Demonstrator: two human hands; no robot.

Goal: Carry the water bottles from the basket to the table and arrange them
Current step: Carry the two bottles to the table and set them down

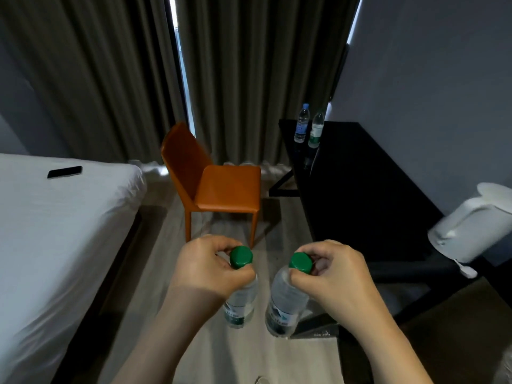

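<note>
1. Your left hand point(205, 266) sits low at about 6 o'clock, forearm coming up from the bottom edge. Its fingers and thumb are curled round the neck of the left bottle point(241, 300), just under its green cap.
2. Your right hand point(329, 275) mirrors it on the 3 o'clock side. It is clamped on the neck of the right bottle point(285, 303), thumb below the green cap.
3. Both held bottles hang cap-up over the pale floor, near each other but apart.
4. You can count four bottles in all: two in your hands and two on the bench point(360, 176).
5. The bench pair stands upright at about 1 o'clock, at the far end of the black top. The blue-capped bottle point(302, 124) is just beside the green-labelled bottle point(316, 131).
6. There is one of each other thing:
   - a white kettle point(471, 223) at 3 o'clock
   - an orange chair point(219, 184) near centre
   - a bed point(55, 217) at 9 o'clock, with a dark phone point(64, 171) lying on it
</note>
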